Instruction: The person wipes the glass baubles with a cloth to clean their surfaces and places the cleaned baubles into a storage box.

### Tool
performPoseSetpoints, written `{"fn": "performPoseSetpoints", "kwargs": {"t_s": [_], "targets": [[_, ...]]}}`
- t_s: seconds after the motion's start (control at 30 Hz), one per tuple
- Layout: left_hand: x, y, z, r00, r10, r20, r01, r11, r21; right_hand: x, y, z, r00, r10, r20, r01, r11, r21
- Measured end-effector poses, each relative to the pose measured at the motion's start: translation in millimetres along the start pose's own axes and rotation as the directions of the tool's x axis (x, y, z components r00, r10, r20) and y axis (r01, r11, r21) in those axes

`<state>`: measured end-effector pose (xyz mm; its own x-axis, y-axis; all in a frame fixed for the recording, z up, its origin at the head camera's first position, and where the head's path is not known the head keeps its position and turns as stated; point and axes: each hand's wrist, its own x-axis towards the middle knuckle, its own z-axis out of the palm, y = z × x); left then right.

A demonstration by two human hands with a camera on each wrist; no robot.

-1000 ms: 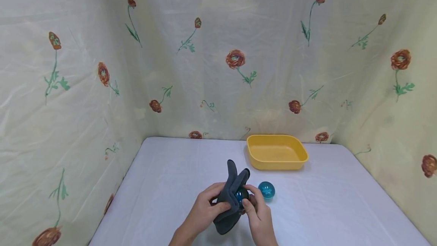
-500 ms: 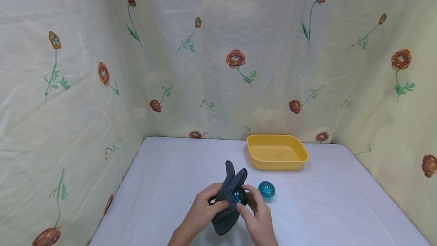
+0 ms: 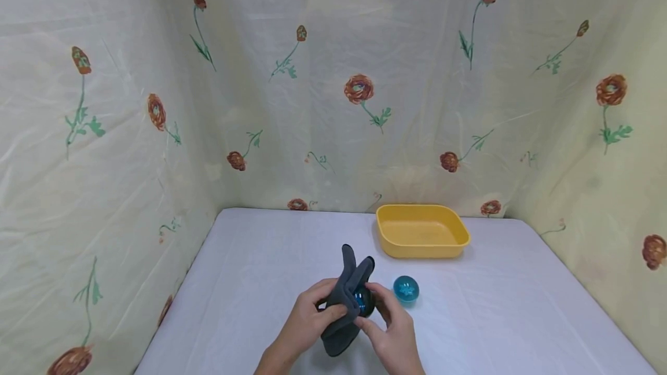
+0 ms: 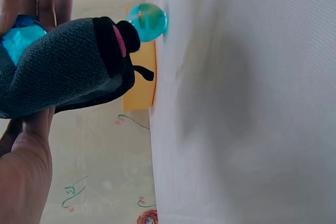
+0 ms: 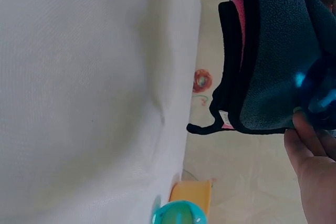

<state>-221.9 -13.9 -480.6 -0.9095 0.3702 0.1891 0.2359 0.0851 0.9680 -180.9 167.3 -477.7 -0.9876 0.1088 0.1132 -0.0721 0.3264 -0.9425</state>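
Note:
My left hand (image 3: pixel 307 318) grips a folded dark grey cloth (image 3: pixel 340 337), thumb on the near side, fingers behind it. Black trim edges the cloth, and pink shows inside its fold in the left wrist view. Against the cloth's right face sits a shiny dark blue ball (image 3: pixel 366 301), partly wrapped by the fabric. The right hand (image 3: pixel 392 326) holds this ball, fingertips at its top and thumb low beside the cloth. From the right wrist, a small loop and white label (image 5: pixel 224 118) show on the cloth's corner. A second, clear teal ball (image 3: pixel 406 289) rests on the table nearby.
A yellow rectangular tub (image 3: pixel 422 252) stands at the back of the table, beyond the teal ball. White cloth covers the table (image 3: pixel 266 265). Flower-printed curtains (image 3: pixel 312 120) enclose the back and both sides.
The cloth and the held ball have shifted slightly left, toward me. My right thumb has slid down off the ball's face to the cloth's edge. The teal ball and tub stay put.

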Motion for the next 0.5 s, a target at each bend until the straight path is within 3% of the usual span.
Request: {"fn": "performPoseSetpoints", "kwargs": {"t_s": [0.5], "targets": [[0.6,-2.3,-2.4,1.0,0.005,0.001,-0.005,1.0,0.016,-0.8,-0.6,0.4,0.999,-0.037,-0.012,0.037,0.999,-0.014]]}}
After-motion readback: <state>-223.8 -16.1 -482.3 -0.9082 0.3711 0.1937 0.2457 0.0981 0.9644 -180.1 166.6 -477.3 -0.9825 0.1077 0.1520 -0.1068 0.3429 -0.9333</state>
